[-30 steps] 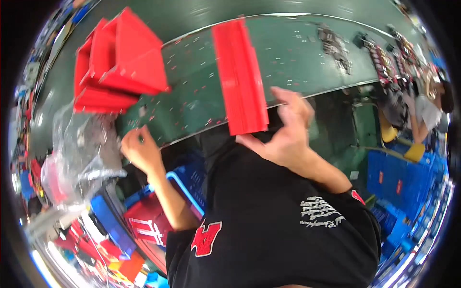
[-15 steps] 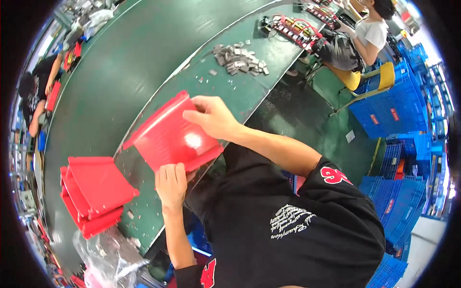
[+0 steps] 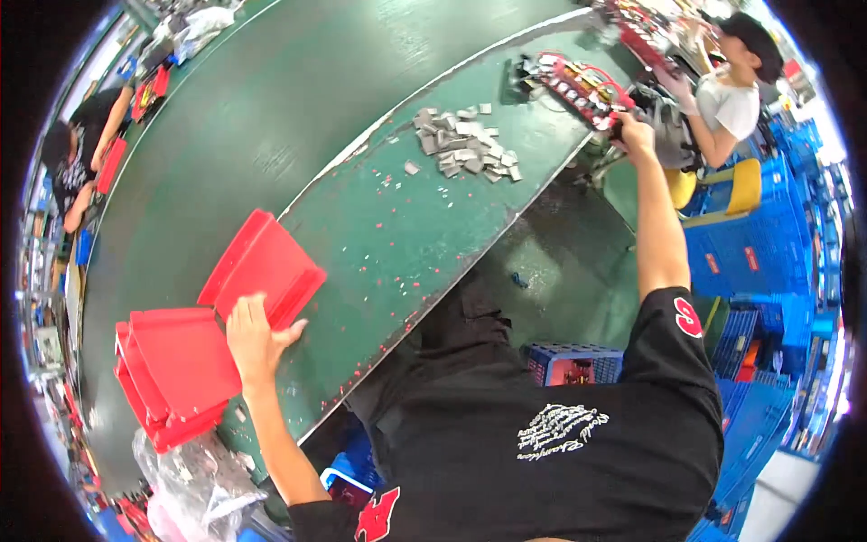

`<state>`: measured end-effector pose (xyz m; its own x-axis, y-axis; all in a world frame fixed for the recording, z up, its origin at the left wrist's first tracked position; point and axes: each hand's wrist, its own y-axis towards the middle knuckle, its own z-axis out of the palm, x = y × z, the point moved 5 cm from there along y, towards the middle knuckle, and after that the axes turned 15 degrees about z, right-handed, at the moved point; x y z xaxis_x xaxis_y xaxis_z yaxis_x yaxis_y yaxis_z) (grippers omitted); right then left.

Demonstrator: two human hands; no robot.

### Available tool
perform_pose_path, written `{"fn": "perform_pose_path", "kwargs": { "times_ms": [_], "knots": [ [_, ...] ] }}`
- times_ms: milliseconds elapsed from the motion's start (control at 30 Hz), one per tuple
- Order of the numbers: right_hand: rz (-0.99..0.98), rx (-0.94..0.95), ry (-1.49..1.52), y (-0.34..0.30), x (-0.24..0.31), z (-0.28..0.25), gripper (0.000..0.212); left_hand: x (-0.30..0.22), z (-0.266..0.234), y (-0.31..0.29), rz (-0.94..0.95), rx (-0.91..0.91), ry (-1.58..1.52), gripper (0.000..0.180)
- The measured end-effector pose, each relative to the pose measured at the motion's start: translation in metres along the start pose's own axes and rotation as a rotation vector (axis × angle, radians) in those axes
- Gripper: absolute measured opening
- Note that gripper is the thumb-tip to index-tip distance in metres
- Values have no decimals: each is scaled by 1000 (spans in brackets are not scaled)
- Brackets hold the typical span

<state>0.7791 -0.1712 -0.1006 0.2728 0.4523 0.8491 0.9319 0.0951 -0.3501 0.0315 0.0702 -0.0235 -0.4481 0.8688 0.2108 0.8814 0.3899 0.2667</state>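
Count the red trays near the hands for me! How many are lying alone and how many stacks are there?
Flat red tray lying alone on the table, under the left hand: 1
Stack of red trays beside it: 1
Long red tray of parts at the right hand: 1
Total: 3

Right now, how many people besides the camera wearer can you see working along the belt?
2. One person sits at the far right by the yellow chair; another person leans over at the far left. Others may be hidden.
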Motion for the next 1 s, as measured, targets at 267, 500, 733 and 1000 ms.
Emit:
{"fn": "perform_pose_path", "kwargs": {
  "times_ms": [267,500,733,1000],
  "knots": [
    [-517,-312,96,-111,50,-19,37,-59,-27,40,-404,-423,-1131,49],
    [-599,200,93,-290,71,21,26,-98,-1,70,-632,-503,-1869,84],
    [-473,761,-305,-396,21,114,26,-109,-27,-6,-875,-362,-1496,52],
    [-797,487,-634,-400,-6,152,30,-94,-53,6,-662,-314,-131,49]
  ]
}}
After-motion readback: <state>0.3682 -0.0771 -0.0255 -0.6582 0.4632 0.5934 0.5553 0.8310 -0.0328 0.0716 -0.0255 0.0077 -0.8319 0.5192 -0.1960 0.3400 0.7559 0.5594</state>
